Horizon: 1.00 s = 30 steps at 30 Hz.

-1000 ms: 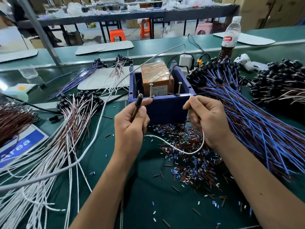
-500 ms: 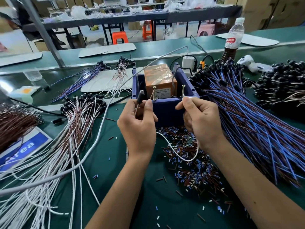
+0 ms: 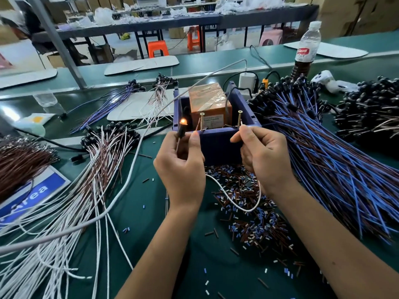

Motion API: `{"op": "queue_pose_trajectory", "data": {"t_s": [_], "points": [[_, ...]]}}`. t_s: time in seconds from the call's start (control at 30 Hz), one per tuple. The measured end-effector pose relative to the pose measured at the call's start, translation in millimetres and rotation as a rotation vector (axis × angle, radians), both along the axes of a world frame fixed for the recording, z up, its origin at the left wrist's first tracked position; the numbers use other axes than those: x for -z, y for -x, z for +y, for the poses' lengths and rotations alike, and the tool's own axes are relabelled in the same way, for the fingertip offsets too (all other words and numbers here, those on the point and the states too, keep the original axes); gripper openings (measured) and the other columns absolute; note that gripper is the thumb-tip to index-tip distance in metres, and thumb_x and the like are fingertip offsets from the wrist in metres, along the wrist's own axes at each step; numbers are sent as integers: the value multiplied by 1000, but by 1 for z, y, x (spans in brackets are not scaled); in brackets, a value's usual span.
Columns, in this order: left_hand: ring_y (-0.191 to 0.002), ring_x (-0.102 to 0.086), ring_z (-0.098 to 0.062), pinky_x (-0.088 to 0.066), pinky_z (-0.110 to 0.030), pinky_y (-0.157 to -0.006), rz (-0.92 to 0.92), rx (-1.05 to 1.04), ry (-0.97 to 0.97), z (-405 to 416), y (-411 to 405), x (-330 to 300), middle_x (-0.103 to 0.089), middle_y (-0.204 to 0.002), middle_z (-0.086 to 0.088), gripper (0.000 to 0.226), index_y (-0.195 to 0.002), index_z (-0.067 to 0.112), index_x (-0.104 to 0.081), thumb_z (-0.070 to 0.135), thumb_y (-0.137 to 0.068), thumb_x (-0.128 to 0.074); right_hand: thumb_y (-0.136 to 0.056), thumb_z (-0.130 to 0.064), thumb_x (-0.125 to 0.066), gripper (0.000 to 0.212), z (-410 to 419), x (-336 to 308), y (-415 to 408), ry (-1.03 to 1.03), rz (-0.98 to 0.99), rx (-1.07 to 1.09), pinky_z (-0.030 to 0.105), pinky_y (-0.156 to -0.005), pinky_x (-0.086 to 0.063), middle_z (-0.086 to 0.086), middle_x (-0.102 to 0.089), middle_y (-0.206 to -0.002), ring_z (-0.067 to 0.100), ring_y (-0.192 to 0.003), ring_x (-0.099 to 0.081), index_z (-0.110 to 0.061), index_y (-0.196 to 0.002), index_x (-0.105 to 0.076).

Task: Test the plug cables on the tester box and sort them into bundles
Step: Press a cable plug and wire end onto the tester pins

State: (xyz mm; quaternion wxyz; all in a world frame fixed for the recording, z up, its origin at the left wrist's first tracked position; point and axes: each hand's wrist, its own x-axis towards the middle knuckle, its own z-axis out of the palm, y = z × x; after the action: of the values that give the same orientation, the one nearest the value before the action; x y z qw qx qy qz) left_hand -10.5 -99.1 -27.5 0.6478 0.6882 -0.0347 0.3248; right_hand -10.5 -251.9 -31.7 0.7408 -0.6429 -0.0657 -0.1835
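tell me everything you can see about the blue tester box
The blue tester box is an open-topped plastic bin on the green table, between both hands. Inside sits an orange block wrapped in clear tape, labelled in front. Two brass screws stand upright at its near rim. The left hand and right hand hold cable ends at that rim.

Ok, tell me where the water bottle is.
In the head view the water bottle stands upright at the far right of the green bench, behind the heap of blue-wired cables and just left of a white handheld tool.
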Motion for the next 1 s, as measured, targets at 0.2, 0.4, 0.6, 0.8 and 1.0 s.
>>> {"op": "queue_pose_trajectory", "data": {"t_s": [0.2, 0.4, 0.6, 0.8, 1.0], "points": [[-56, -49, -22, -42, -37, -50, -127, 94, -64, -30, 2, -35, -55, -64, 7, 20, -78, 17, -60, 19, -97, -69, -106, -27, -57, 35, -40, -24, 18, 92, -18, 89, 20, -41, -25, 0, -41, -46, 13, -38, -29, -15, -78, -74], [-54, -41, -1, -36, -20, -54, 57, 450, -79, -139, 0, -69, -50, -60, 14, 26, -82, 6, -67, 24, -101, -63, -96, -36, -63, 32, -205, -53, 61, 358, 243, 575, 17, -35, -29, -3, -56, -48, 9, -36, -40, -11, -83, -78], [-87, -65, -30, -52, -40, -84, 402, 867, -190, -279, 22, -85, -67, -81, -5, 45, -91, 5, -73, 39, -107, -50, -69, -76, -48, 92, -349, -79, 136, 882, 673, 1056, 53, -100, -52, 23, -63, -130, 43, -114, -62, -16, -138, -56], [-114, -65, -36, -53, -46, -100, 577, 909, -129, -378, 48, -88, -71, -121, -19, 49, -116, 2, -72, 45, -106, -49, -98, -60, -57, 46, -311, -88, 144, 553, 397, 400, 28, -89, -58, 7, -77, -113, 11, -100, -72, -23, -121, -70], [-49, -57, -24, -49, -30, -65, 646, 977, 113, -416, 42, -95, -65, -67, -10, 45, -65, 14, -68, 30, -105, -56, -95, -35, -60, 29, -350, -91, 175, 242, 381, 323, 33, -57, -61, 5, -61, -63, 14, -51, -59, -13, -106, -76]]}}
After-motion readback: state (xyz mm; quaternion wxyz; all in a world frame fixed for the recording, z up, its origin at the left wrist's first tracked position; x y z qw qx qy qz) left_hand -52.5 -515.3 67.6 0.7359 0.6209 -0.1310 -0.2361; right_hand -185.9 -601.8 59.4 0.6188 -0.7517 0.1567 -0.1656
